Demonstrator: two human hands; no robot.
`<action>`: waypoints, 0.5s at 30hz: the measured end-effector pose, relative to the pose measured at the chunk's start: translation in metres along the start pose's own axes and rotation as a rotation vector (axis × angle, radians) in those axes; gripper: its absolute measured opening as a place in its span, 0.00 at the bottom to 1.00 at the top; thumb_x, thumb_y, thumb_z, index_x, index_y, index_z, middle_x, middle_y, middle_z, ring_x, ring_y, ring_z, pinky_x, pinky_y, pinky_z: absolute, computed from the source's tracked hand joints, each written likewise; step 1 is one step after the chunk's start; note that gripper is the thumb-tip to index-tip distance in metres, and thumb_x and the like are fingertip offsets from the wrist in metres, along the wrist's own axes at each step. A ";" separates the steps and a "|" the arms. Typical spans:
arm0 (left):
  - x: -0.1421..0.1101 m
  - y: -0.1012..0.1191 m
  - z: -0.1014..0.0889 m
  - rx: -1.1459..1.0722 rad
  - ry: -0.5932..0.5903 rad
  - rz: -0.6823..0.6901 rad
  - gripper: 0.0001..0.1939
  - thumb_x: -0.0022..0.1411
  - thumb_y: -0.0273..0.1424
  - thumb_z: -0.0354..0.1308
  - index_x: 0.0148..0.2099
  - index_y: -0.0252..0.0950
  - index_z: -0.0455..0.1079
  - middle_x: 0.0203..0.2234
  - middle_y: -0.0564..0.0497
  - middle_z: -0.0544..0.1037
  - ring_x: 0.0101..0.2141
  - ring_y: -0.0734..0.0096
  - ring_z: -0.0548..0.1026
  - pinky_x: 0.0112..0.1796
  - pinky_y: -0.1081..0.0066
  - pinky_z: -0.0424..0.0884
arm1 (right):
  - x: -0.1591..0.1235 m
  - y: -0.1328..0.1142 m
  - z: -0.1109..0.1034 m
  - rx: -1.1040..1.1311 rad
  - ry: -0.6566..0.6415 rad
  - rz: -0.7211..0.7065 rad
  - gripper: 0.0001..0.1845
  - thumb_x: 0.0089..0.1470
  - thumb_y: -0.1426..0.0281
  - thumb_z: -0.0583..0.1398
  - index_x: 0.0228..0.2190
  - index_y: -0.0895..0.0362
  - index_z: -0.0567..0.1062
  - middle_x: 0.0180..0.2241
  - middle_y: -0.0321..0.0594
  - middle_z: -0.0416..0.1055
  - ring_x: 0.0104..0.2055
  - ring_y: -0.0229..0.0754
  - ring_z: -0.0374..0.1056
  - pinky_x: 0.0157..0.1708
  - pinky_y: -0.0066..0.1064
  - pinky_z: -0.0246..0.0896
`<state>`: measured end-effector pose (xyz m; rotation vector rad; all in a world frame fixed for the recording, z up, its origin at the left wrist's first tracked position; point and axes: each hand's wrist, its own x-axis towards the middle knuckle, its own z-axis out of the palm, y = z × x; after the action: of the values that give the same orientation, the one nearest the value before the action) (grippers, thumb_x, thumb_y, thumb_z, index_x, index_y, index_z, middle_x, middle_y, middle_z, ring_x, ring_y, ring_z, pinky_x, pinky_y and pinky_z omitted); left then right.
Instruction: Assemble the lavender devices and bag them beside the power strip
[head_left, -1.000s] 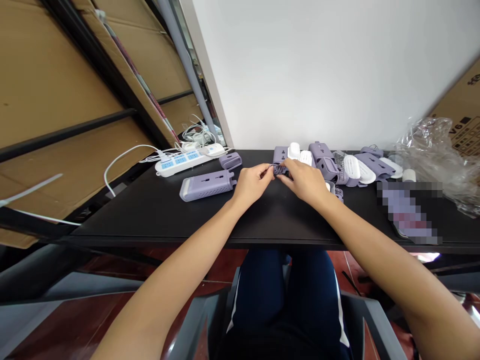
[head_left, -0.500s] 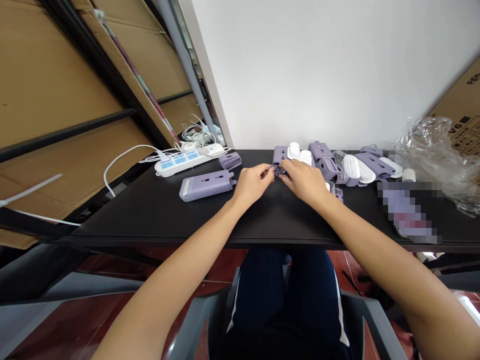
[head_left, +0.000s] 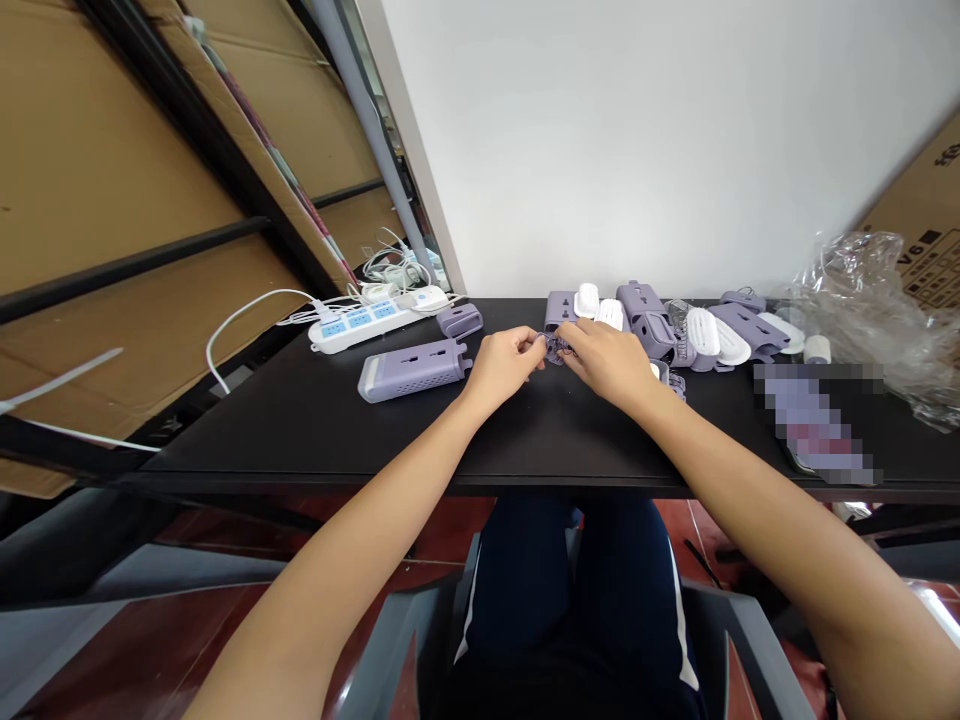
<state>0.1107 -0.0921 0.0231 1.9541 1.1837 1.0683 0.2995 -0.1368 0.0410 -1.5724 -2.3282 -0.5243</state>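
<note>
Over the middle of the black table [head_left: 420,430], my left hand [head_left: 504,366] and my right hand [head_left: 611,360] meet, fingers pinched together on a small purple part [head_left: 556,346] held between them. Most of that part is hidden by my fingertips. A long purple perforated housing [head_left: 413,369] lies just left of my left hand. Behind my right hand sits a pile of purple and white plastic parts [head_left: 675,325].
A white power strip [head_left: 360,324] with cables lies at the back left, a short purple piece [head_left: 460,320] beside it. Crumpled clear plastic bags [head_left: 870,310] and a cardboard box [head_left: 926,235] are at the right. Cardboard sheets lean on a rack at the left.
Both hands stay together on the small part; the fingers have shifted slightly, working it between them. Nothing else on the table has moved.
</note>
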 end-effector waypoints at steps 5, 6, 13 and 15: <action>0.001 0.001 -0.001 -0.063 -0.025 -0.036 0.12 0.65 0.39 0.58 0.33 0.36 0.74 0.24 0.52 0.80 0.23 0.75 0.73 0.23 0.77 0.70 | 0.000 0.003 0.002 0.021 0.001 -0.025 0.12 0.71 0.66 0.53 0.52 0.52 0.72 0.45 0.44 0.76 0.44 0.46 0.70 0.27 0.34 0.38; 0.002 0.000 -0.001 -0.074 -0.027 -0.036 0.12 0.64 0.39 0.59 0.33 0.36 0.74 0.24 0.51 0.80 0.22 0.75 0.73 0.23 0.77 0.70 | 0.000 0.004 0.001 0.024 0.001 -0.028 0.12 0.71 0.66 0.53 0.52 0.52 0.72 0.45 0.44 0.76 0.44 0.46 0.70 0.27 0.34 0.39; 0.003 -0.002 -0.001 -0.109 -0.028 -0.022 0.13 0.63 0.41 0.62 0.32 0.36 0.74 0.23 0.51 0.80 0.20 0.76 0.71 0.21 0.76 0.69 | 0.000 0.005 -0.003 0.037 -0.032 -0.022 0.14 0.71 0.66 0.52 0.53 0.52 0.71 0.46 0.46 0.76 0.45 0.48 0.70 0.28 0.34 0.41; 0.003 -0.002 0.000 -0.098 -0.023 -0.015 0.14 0.63 0.41 0.62 0.32 0.36 0.74 0.24 0.50 0.80 0.21 0.76 0.72 0.22 0.76 0.69 | 0.000 0.005 -0.003 0.036 -0.033 -0.024 0.14 0.71 0.66 0.52 0.53 0.52 0.71 0.46 0.45 0.76 0.45 0.48 0.70 0.28 0.34 0.41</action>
<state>0.1104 -0.0889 0.0228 1.8742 1.1108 1.0729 0.3044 -0.1365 0.0441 -1.5508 -2.3698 -0.4626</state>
